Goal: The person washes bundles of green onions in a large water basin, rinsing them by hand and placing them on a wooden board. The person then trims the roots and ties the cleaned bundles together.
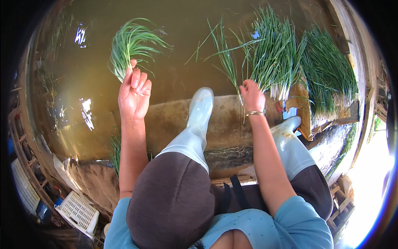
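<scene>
My left hand [135, 88] holds a bunch of long green leafy stalks [129, 46] upright over brown water, the pale ends pinched between thumb and fingers. My right hand [253, 95], a bangle at its wrist, is at the pale lower ends of a few loose green stalks [228, 63]; whether its fingers close on any cannot be told. Just beyond it to the right lies a thick heap of the same stalks [273, 53], white ends towards me. Farther right a second heap [328, 68] rests on a board.
Murky water [177, 62] spreads ahead, with a submerged ledge [228, 118] under it. My white rubber boots [200, 109] are in front of me. White plastic crates [79, 211] stand at lower left, brown cloth [93, 180] beside them. A wooden edge [363, 46] bounds the right side.
</scene>
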Demonstrator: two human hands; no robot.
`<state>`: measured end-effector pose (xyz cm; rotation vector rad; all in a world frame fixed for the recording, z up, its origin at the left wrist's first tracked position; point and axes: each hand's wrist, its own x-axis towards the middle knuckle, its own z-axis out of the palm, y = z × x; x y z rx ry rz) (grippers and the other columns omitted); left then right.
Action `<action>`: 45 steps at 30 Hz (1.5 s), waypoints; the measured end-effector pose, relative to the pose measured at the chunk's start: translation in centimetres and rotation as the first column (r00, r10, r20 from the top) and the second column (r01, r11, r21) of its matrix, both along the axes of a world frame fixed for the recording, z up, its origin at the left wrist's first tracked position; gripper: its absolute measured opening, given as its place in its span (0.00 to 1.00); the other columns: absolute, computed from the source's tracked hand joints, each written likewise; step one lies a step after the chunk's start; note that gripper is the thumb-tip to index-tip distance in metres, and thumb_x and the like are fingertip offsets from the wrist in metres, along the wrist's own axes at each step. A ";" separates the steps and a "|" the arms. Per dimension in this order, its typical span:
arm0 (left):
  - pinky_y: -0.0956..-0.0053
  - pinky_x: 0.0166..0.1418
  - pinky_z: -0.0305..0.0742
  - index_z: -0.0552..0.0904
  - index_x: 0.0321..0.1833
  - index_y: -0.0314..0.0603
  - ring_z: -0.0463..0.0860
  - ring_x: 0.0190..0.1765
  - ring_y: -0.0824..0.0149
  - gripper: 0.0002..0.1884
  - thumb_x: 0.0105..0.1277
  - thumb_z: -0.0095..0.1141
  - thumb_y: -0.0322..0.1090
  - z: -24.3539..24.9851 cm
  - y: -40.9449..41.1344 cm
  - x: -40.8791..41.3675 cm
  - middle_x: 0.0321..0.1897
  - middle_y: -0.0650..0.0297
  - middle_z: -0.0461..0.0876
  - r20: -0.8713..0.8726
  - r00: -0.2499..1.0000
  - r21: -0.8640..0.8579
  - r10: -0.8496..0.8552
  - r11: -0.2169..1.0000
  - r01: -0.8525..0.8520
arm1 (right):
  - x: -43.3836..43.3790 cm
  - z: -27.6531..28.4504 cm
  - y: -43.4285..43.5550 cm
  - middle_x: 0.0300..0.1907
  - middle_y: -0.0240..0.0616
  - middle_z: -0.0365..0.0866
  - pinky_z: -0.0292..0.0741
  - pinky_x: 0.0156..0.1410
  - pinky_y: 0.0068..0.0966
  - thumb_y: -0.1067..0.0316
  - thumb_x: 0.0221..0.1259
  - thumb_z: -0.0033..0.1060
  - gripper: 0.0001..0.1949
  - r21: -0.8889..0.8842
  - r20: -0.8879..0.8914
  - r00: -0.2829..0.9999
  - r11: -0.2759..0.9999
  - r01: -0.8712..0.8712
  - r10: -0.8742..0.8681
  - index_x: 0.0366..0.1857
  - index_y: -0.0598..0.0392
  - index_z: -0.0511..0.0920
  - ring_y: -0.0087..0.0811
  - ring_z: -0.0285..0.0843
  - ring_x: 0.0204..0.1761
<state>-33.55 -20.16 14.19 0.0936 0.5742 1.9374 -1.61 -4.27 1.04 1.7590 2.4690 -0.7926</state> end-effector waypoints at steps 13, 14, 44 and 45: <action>0.80 0.42 0.75 0.75 0.53 0.40 0.79 0.39 0.74 0.10 0.72 0.50 0.34 -8.1 -2.9 8.8 0.40 0.63 0.82 0.016 0.920 -0.600 -0.391 0.732 0.321 | -4.5 2.9 0.5 0.23 0.30 0.79 0.68 0.30 0.18 0.62 0.63 0.60 0.10 -0.640 -0.426 0.875 0.761 -0.109 -0.232 0.34 0.58 0.82 0.18 0.74 0.25; 0.80 0.43 0.75 0.76 0.53 0.40 0.79 0.39 0.74 0.10 0.72 0.50 0.33 -8.2 -2.8 9.3 0.42 0.62 0.82 0.020 0.908 -0.620 -0.418 0.708 0.339 | -5.1 3.3 0.1 0.24 0.28 0.78 0.66 0.28 0.16 0.64 0.65 0.59 0.09 -0.681 -0.413 0.867 0.727 -0.091 -0.278 0.33 0.58 0.82 0.16 0.73 0.24; 0.79 0.38 0.73 0.78 0.43 0.40 0.78 0.32 0.75 0.08 0.74 0.50 0.37 -10.9 -3.1 10.7 0.32 0.66 0.81 0.070 0.854 -0.603 -0.516 0.660 0.448 | -11.5 2.7 -5.8 0.20 0.38 0.80 0.74 0.32 0.34 0.56 0.63 0.58 0.12 -0.396 -0.407 0.911 0.911 -0.115 -0.062 0.30 0.55 0.80 0.36 0.79 0.23; 0.81 0.36 0.72 0.77 0.42 0.40 0.77 0.31 0.75 0.08 0.75 0.49 0.36 -11.1 -3.3 10.6 0.30 0.67 0.80 0.086 0.876 -0.544 -0.474 0.715 0.440 | -11.5 3.2 -6.3 0.21 0.40 0.80 0.74 0.34 0.36 0.56 0.64 0.57 0.13 -0.240 -0.383 0.923 0.960 -0.147 0.045 0.30 0.54 0.80 0.41 0.80 0.25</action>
